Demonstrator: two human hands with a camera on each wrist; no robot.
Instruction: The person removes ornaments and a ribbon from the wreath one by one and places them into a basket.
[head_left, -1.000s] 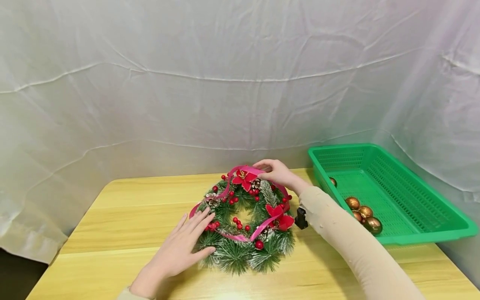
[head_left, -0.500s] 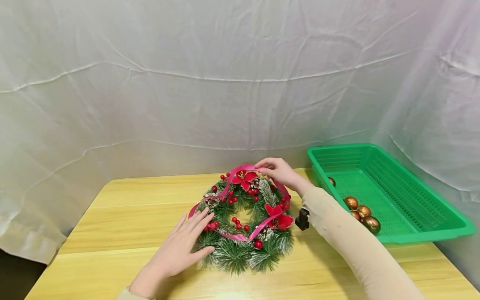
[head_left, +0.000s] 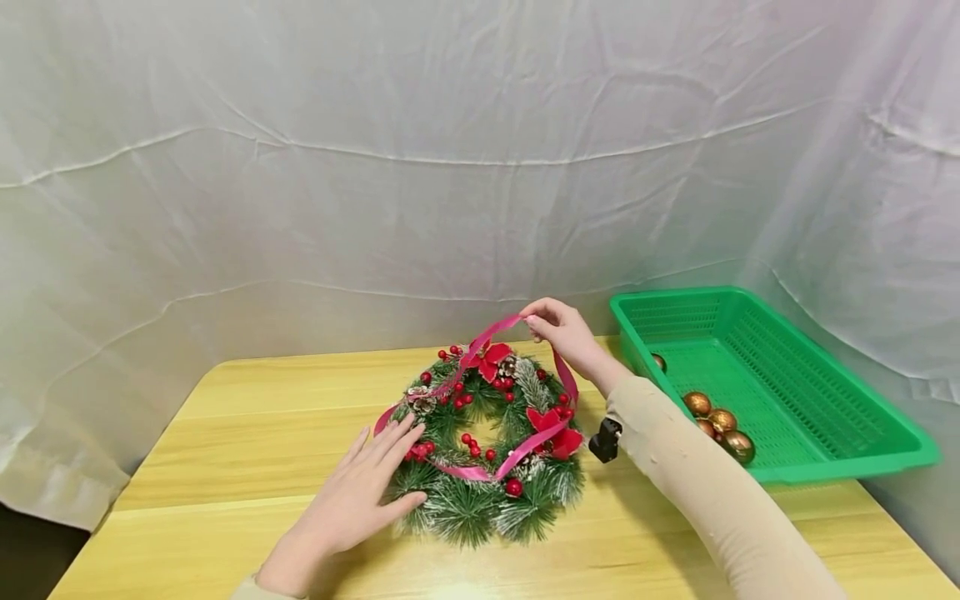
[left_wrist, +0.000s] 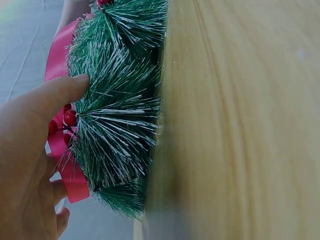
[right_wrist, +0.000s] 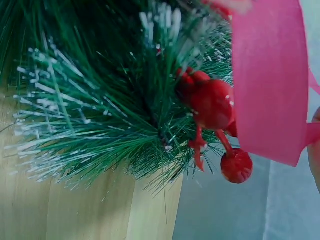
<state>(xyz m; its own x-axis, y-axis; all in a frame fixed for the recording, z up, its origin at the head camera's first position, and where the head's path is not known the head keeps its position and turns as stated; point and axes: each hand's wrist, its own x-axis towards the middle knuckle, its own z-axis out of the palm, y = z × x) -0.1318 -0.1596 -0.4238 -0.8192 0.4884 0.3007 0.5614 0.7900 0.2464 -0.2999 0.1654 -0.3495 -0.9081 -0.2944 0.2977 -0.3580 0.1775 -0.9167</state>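
Observation:
A green wreath (head_left: 468, 508) with frosted tips, red berries, red flowers and pine cones lies flat on the wooden table. A pink ribbon (head_left: 472, 473) loops over its top. My right hand (head_left: 566, 333) pinches the ribbon at the far side and holds that part raised above the wreath. In the right wrist view the ribbon (right_wrist: 270, 80) hangs close beside a cluster of red berries (right_wrist: 212, 102). My left hand (head_left: 360, 496) rests with straight, spread fingers on the wreath's left edge. The left wrist view has its thumb (left_wrist: 60, 92) against the needles, with ribbon (left_wrist: 72, 182) near the fingers.
A green plastic basket (head_left: 862, 471) stands at the right, its floor holding several copper-coloured baubles (head_left: 722, 419). A black wrist camera (head_left: 604, 440) sits under my right forearm. White cloth (head_left: 480, 217) hangs behind the table (head_left: 247, 425).
My right hand has risen and moved slightly away from me, lifting the far part of the ribbon off the wreath. The left hand has stayed nearly still.

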